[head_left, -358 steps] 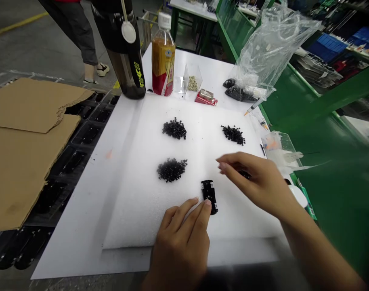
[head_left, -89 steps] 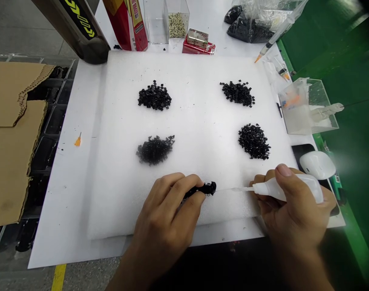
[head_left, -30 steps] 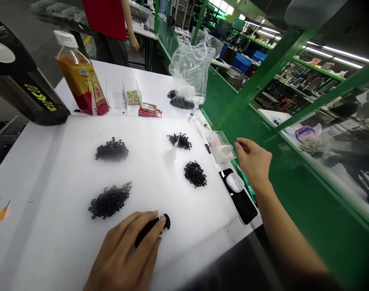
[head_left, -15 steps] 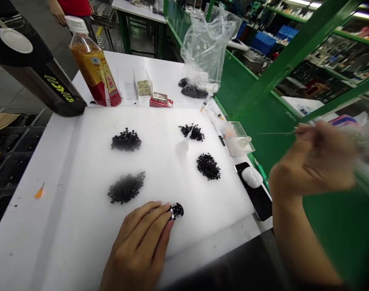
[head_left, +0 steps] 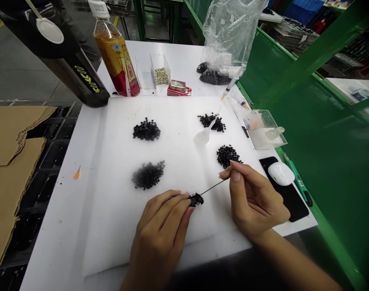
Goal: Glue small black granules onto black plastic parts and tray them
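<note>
My left hand point(head_left: 164, 226) rests low on the white foam sheet point(head_left: 178, 157), its fingertips closed on a small black part point(head_left: 197, 199). A thin rod point(head_left: 214, 186) is pinched in my right hand point(head_left: 254, 198), and its tip reaches the black part. Piles of tiny black pieces lie on the sheet: one at the upper left point(head_left: 146, 130), one at the lower left point(head_left: 148, 175), one at the upper right point(head_left: 213, 122) and one point(head_left: 228, 156) just behind my right fingers. A translucent pipette point(head_left: 204, 135) lies against the upper right pile.
A dark bottle point(head_left: 81, 76) and a drink bottle point(head_left: 117, 56) stand at the back left. Behind the sheet are a clear box point(head_left: 160, 74) and a plastic bag point(head_left: 228, 44). At the right lie a phone point(head_left: 287, 198), a white case point(head_left: 281, 173) and a green cutter point(head_left: 298, 178).
My right hand has come in from the far right, bringing the rod's tip to the black part. My left hand still grips the part. The camera view has shifted.
</note>
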A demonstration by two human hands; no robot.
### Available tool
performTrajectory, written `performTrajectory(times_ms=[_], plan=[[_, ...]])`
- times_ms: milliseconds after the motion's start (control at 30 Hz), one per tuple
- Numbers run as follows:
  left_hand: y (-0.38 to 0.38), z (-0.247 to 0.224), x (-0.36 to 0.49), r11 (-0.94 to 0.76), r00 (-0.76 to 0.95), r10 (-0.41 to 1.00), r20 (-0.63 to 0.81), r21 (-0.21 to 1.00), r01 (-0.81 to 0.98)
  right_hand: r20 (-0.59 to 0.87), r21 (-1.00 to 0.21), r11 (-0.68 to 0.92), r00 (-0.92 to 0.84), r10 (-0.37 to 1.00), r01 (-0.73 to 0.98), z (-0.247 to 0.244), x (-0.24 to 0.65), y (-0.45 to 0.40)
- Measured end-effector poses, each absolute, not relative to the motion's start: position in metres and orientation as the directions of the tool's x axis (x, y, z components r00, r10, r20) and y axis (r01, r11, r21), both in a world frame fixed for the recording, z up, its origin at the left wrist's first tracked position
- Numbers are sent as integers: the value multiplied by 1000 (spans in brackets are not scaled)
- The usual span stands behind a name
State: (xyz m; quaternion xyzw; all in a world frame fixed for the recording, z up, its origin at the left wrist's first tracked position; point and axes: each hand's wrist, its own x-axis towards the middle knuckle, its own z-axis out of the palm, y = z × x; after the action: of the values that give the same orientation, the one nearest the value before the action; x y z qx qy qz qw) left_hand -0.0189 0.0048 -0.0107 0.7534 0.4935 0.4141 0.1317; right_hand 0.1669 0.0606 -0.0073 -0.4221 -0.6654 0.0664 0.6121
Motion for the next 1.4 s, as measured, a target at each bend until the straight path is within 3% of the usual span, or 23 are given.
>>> performTrajectory(times_ms=[500, 800, 1000, 1167, 1400], plan=[[3, -9, -17, -456, 156, 866, 476, 619, 639, 760, -589, 631, 80, 645, 505, -7, 165, 61], [3, -7, -20, -444, 186, 885, 427, 652, 615, 811, -564, 644, 201, 549, 517, -8, 167, 61], [3, -2, -22, -429, 242, 901, 359, 663, 613, 761, -580, 623, 75, 645, 524, -10, 177, 42], [2, 1, -20, -463, 260, 885, 387, 661, 591, 771, -553, 679, -13, 637, 483, -8, 180, 41], [0, 2, -20, -461, 260, 886, 383, 673, 579, 692, -611, 642, -82, 717, 463, 0, 180, 41]])
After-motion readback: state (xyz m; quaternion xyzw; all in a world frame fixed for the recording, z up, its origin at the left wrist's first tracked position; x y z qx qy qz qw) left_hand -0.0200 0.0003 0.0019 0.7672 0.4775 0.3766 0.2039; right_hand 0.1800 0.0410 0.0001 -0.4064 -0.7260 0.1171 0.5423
